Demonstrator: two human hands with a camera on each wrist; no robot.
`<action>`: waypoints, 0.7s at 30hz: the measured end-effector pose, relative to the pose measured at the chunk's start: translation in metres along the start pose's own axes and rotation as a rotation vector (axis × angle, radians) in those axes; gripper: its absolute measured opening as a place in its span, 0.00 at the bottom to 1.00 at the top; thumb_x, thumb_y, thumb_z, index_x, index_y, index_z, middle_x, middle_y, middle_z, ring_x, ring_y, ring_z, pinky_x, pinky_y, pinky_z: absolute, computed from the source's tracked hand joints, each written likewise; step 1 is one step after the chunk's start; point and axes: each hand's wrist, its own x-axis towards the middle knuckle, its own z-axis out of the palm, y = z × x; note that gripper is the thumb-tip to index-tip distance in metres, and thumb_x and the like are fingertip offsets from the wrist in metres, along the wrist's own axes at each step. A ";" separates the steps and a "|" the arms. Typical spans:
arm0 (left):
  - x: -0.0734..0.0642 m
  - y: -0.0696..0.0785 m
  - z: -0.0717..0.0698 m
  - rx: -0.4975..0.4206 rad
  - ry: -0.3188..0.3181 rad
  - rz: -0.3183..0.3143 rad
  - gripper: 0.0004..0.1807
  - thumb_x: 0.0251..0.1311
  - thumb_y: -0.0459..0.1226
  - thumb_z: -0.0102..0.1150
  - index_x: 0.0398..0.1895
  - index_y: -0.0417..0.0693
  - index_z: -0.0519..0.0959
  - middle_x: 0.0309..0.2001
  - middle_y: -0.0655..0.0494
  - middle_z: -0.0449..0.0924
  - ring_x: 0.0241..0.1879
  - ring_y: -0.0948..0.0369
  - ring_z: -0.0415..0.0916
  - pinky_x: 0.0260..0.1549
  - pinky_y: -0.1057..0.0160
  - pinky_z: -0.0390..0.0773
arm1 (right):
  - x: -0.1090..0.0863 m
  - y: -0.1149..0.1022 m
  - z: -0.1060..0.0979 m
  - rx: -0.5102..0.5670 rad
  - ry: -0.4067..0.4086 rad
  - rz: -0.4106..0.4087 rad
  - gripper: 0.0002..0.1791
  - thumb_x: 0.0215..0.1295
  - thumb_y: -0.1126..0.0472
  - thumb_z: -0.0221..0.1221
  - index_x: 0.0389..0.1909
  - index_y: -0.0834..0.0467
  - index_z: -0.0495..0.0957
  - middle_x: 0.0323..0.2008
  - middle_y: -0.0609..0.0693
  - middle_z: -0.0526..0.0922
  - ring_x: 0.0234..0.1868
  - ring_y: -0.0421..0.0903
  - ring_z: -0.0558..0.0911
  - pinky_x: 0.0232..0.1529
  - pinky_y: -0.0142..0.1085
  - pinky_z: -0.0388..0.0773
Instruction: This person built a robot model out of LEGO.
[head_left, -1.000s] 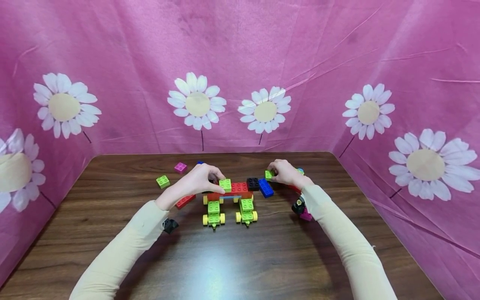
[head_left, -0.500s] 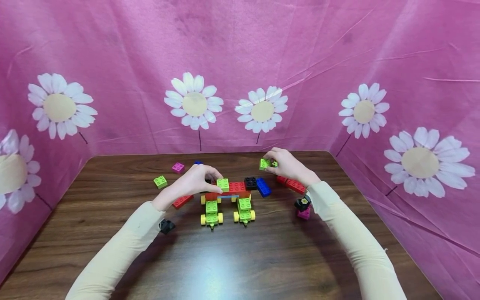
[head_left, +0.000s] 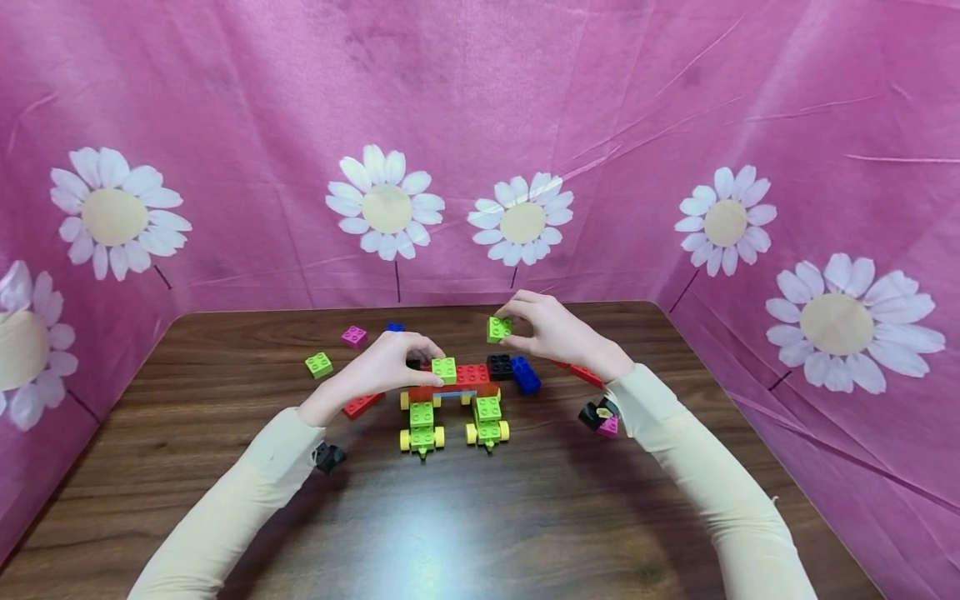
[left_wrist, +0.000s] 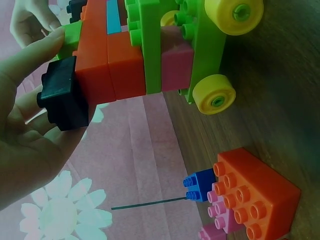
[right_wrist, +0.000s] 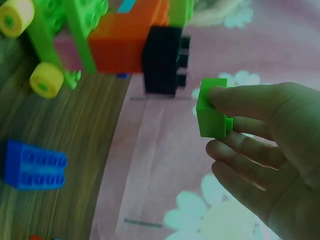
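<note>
A toy vehicle of building bricks stands mid-table, with a red brick body (head_left: 472,375), green wheeled bases (head_left: 487,421) and yellow wheels. Black bricks (head_left: 501,366) jut from both ends of the body. On its top, towards the left, sits a lime green brick (head_left: 444,370), which my left hand (head_left: 386,364) pinches between thumb and fingers; those fingers are partly hidden behind the near black brick (left_wrist: 65,95) in the left wrist view. Above the table, right of the vehicle, my right hand (head_left: 558,333) holds another lime green brick (right_wrist: 212,110), raised higher than the body.
Left of the vehicle lie a loose green brick (head_left: 318,365), a pink brick (head_left: 354,336) and a red brick (head_left: 363,405). A blue brick (head_left: 525,375) lies close to its right end. Further right are red bricks (head_left: 585,375) and a pink brick (head_left: 609,427), partly covered by the arm.
My right hand has lifted its green brick from the table at the right and carried it left towards the vehicle. The left hand stays at the green brick on top.
</note>
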 end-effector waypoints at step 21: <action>-0.006 0.001 -0.003 0.043 0.018 0.013 0.18 0.55 0.40 0.71 0.47 0.41 0.84 0.43 0.49 0.88 0.44 0.55 0.84 0.49 0.54 0.83 | 0.006 -0.031 0.018 0.072 -0.137 -0.174 0.16 0.62 0.58 0.68 0.48 0.59 0.82 0.44 0.52 0.83 0.42 0.46 0.85 0.46 0.37 0.84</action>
